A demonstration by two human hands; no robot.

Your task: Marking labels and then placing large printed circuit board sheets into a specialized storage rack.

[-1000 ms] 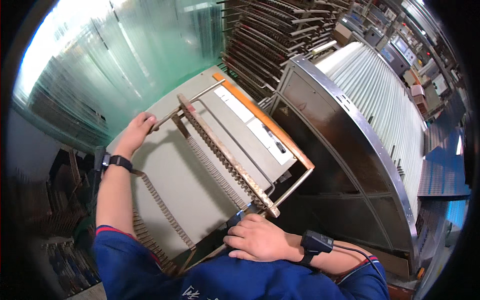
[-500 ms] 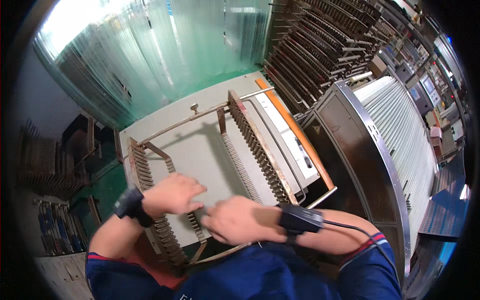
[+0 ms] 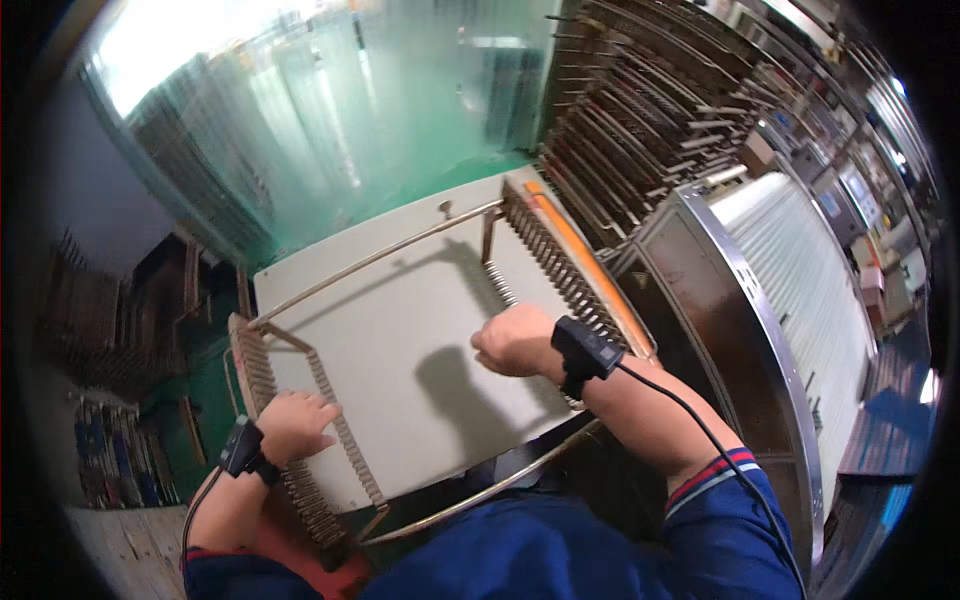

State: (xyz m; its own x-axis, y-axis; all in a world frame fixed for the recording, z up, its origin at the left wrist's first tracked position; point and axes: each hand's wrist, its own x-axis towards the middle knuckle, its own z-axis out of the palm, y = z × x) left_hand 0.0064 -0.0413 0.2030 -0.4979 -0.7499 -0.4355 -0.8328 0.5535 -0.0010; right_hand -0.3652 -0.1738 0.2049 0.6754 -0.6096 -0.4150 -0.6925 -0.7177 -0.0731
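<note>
A metal rack (image 3: 375,263) with toothed side rails lies over a pale board. My left hand (image 3: 297,425) is at the rack's left toothed rail (image 3: 258,370), its thumb apart from its fingers, which reach over toward the inner toothed strip (image 3: 335,405). Above the board, near the right toothed rail (image 3: 560,260), my right hand (image 3: 518,340) is closed, with its fingers curled. Whatever may be inside those fingers is hidden. A small knob (image 3: 446,207) stands by the far crossbar. Each wrist wears a black device with a cable.
The pale board (image 3: 400,340) has an orange strip (image 3: 590,265) along its right side. A steel machine with white rods (image 3: 790,250) stands to the right. Stacked toothed racks (image 3: 650,110) fill the far right, and clear plastic curtains (image 3: 330,130) hang at the back.
My hands have parted: the right moved right and away from me, the left moved left and down. The rack's side rails now look farther apart.
</note>
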